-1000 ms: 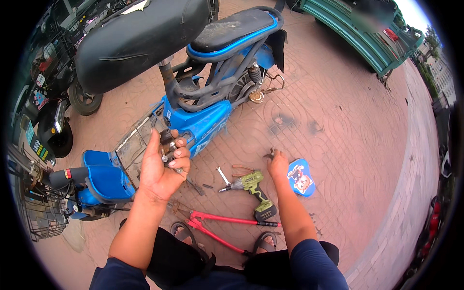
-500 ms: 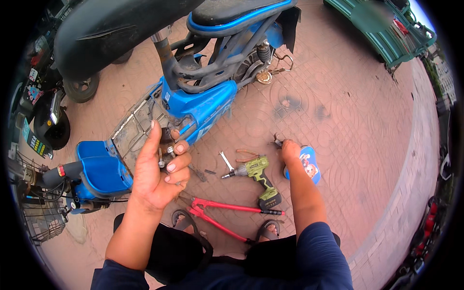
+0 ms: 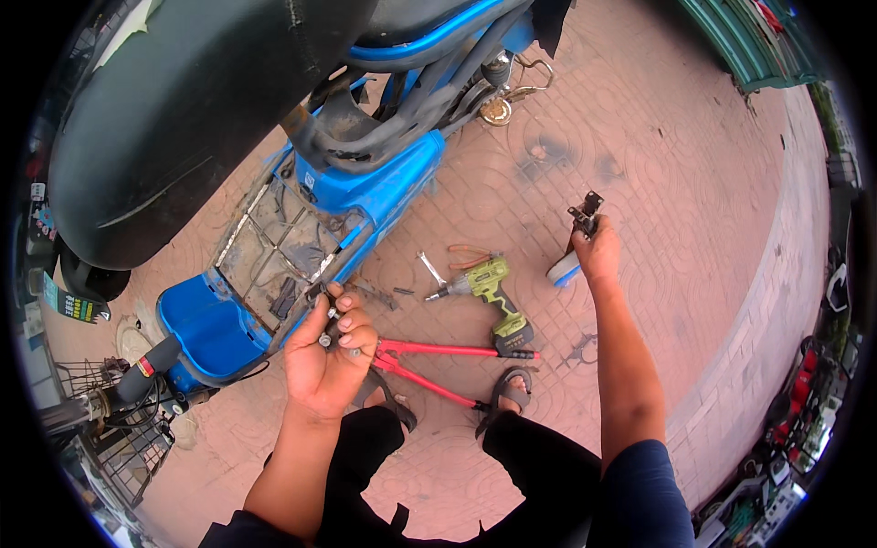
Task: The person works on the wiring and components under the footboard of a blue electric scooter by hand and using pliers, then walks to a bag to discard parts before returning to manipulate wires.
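My left hand (image 3: 331, 365) is closed around several silver hex bolts (image 3: 332, 313), whose heads show between the fingers. It is in front of the blue electric scooter's footboard (image 3: 292, 242). Out to the right, my right hand (image 3: 598, 248) grips a dark metal bracket (image 3: 586, 212) with holes in it. Just beside that hand shows the blue and pale rounded edge of a box (image 3: 564, 268); I cannot tell whether the fingers also hold it. A green cordless impact wrench (image 3: 496, 297) lies on the paving between my hands.
Red-handled bolt cutters (image 3: 438, 349) lie near my sandalled feet. A small wrench (image 3: 430, 268) and orange-handled pliers (image 3: 473, 254) are beyond them. The scooter's black seat (image 3: 192, 119) looms at upper left. A green cart (image 3: 754, 41) stands far right.
My right hand has moved up and right, raising the dark bracket into clearer view. The blue box has shifted and now shows edge-on. My left hand has moved right and lower with the bolts.
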`<state>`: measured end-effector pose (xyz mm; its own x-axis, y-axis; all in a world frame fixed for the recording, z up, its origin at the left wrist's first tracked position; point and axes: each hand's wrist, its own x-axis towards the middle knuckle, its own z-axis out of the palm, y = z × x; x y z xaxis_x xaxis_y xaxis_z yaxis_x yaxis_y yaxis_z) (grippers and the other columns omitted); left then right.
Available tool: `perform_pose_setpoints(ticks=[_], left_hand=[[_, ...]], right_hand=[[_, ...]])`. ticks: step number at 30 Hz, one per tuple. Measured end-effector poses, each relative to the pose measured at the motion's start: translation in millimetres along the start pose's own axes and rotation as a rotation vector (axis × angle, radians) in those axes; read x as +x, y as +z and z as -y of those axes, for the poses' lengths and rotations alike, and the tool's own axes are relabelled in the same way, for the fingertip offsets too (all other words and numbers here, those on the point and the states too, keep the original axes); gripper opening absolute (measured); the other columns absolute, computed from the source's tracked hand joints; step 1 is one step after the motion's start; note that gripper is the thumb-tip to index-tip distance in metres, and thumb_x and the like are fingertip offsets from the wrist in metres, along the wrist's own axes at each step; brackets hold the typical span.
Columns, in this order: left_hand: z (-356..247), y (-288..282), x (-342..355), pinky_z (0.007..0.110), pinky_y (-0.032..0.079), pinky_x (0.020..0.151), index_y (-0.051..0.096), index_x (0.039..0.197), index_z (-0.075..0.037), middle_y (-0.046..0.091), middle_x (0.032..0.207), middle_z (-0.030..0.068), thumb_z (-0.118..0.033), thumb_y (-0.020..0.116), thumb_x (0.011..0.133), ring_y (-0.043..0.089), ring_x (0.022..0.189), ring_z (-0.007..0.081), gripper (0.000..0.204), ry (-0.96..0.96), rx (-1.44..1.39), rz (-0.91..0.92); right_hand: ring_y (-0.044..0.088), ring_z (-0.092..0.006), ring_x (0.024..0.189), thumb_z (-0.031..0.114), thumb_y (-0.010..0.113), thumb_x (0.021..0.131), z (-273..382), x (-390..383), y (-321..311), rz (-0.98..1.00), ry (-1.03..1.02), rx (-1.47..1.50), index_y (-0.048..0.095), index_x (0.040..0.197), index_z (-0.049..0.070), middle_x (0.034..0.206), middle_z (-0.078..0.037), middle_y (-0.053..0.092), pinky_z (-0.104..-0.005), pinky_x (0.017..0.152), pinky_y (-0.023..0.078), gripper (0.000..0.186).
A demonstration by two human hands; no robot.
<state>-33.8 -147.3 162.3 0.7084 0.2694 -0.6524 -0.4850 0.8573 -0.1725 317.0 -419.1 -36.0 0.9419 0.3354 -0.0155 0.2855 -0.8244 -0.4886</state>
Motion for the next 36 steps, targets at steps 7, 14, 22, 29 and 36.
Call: perform_pose_setpoints(ticks=[7,14,22,29,36], left_hand=[[23,-67,-7,0.033,0.045,0.071,0.063,0.116,-0.009,0.06,0.102,0.0055,-0.018,0.059,0.103,0.056,0.087,0.0199,0.017,-0.121,0.194,-0.056],[80,-87,-102,0.028,0.043,0.059,0.064,0.114,-0.01,0.063,0.1,0.0065,-0.015,0.058,0.102,0.055,0.073,0.0168,0.015,-0.173,0.163,-0.138],[114,11,-280,0.029,0.041,0.057,0.062,0.11,-0.011,0.062,0.096,0.0059,-0.012,0.059,0.098,0.055,0.069,0.0179,0.012,-0.156,0.342,-0.196],[118,79,-466,0.027,0.04,0.048,0.059,0.098,-0.025,0.059,0.082,-0.0021,-0.009,0.07,0.093,0.052,0.063,0.0121,0.02,-0.006,0.559,-0.236],[113,97,-521,0.027,0.037,0.047,0.059,0.094,-0.024,0.057,0.077,-0.0008,-0.001,0.066,0.089,0.049,0.059,0.0137,0.024,0.069,0.624,-0.243]], right_hand=[[0.072,-0.0282,0.084,0.016,0.078,0.079,43,-42,-106,-0.243,0.271,0.304,0.064,0.106,-0.004,0.09,-0.015,0.072,-0.0408,0.077,0.055,0.036],[0.069,-0.016,0.08,0.011,0.078,0.087,46,-165,-270,-0.221,0.875,1.176,0.065,0.102,0.006,0.092,-0.003,0.068,-0.0315,0.076,0.06,0.02],[0.062,-0.0133,0.064,0.006,0.079,0.082,-11,-364,-407,-0.486,1.202,1.012,0.064,0.102,0.012,0.083,-0.002,0.064,-0.0273,0.059,0.053,0.025],[0.058,-0.0195,0.054,-0.008,0.074,0.073,-80,-483,-491,-0.61,1.303,0.752,0.058,0.1,0.009,0.078,-0.006,0.06,-0.0349,0.042,0.043,0.036],[0.058,-0.0207,0.062,-0.019,0.064,0.076,-230,-559,-493,-0.234,1.263,1.714,0.053,0.105,0.008,0.081,-0.006,0.057,-0.0332,0.048,0.048,0.041]])
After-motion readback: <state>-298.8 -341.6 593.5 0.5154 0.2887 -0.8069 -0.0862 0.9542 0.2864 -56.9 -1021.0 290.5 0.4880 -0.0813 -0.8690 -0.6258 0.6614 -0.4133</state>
